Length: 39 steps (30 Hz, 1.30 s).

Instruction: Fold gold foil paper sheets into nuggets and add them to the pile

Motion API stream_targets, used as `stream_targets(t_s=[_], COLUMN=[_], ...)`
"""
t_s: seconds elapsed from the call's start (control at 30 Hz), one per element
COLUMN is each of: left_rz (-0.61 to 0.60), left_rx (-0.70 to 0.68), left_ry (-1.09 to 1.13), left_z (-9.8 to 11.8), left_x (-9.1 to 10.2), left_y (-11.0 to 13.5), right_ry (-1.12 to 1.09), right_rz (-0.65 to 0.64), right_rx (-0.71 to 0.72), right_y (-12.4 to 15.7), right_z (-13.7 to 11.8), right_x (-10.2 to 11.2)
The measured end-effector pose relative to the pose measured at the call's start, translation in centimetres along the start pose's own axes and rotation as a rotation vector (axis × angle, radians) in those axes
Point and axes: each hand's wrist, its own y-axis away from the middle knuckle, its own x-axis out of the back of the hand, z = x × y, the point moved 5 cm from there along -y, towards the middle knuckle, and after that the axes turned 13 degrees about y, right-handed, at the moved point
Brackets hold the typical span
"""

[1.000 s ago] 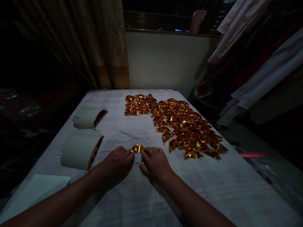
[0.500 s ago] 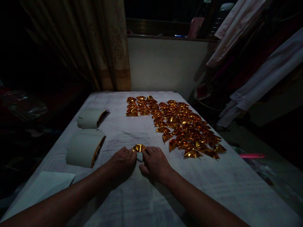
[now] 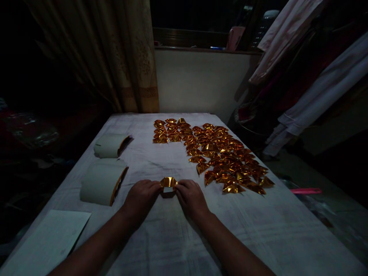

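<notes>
A: What are the hands doing?

B: Both pinch one gold foil piece (image 3: 168, 182). The left hand (image 3: 141, 197) nips its left end between thumb and fingertips, and the right hand (image 3: 191, 197) nips the right end the same way. The other fingers are curled in, knuckles up.

A: Where is that piece?

B: Near the middle of the bench (image 3: 258, 230), towards the person's edge, directly between the two hands. Its gold side faces up and a pale underside shows just below the fold. I cannot tell whether it rests on the white cloth or hangs just above it.

A: What else lies on the bench?

B: Beyond the right hand and to its right, a wide spread of folded gold foil shapes (image 3: 221, 153) runs in rough rows towards the far edge. The closest ones are near the right hand but not touching it.

A: And on the left?

B: Two curled stacks of pale paper with a gold inner face. The nearer stack (image 3: 99, 184) lies near the left hand, and the farther stack (image 3: 109, 145) lies just behind it. A flat white sheet (image 3: 48, 241) sits at the near left corner.

A: The surroundings?

B: Dim. A patterned curtain (image 3: 126, 57) hangs behind the bench on the left, a pale wall (image 3: 201, 80) stands behind the far edge, and light garments (image 3: 316, 88) hang on the right.
</notes>
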Motion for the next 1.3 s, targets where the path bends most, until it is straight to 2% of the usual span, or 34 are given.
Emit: stream_targets(t_s=[0.1, 0.17, 0.47, 0.63, 0.83, 0.97, 1.07, 1.17, 1.3], left_rz=[0.113, 0.142, 0.106, 0.066, 0.082, 0.084, 0.078, 0.077, 0.081], left_rx=[0.133, 0.196, 0.318, 0.364, 0.386, 0.419, 0.438, 0.444, 0.442], left_ry=[0.095, 0.105, 0.009, -0.026, -0.012, -0.006, -0.005, -0.005, 0.002], left_z=[-0.7, -1.0, -1.2, -1.2, -1.3, -1.5, -1.5, -1.5, -1.6], left_x=[-0.1, -0.4, -0.4, -0.6, -0.9, -1.1, -1.2, -1.3, -1.3], left_y=[0.4, 0.3, -1.2, -1.5, -1.5, -1.6, -1.7, -1.8, -1.7], right_ry=[-0.027, -0.019, 0.099, 0.141, 0.198, 0.186, 0.120, 0.042, 0.021], right_rz=[-0.017, -0.033, -0.086, -0.092, -0.132, -0.124, -0.115, -0.214, -0.325], right_rx=[-0.066, -0.099, -0.230, -0.237, -0.233, -0.203, -0.061, 0.100, 0.080], right_y=[-0.2, -0.6, -1.9, -2.0, -2.1, -2.1, -2.2, -2.0, -1.4], right_z=[0.4, 0.6, 0.3, 0.0, 0.1, -0.3, -1.5, -3.0, -3.0], right_x=[0.3, 0.4, 0.3, 0.2, 0.0, -0.1, -0.4, -0.8, -0.9])
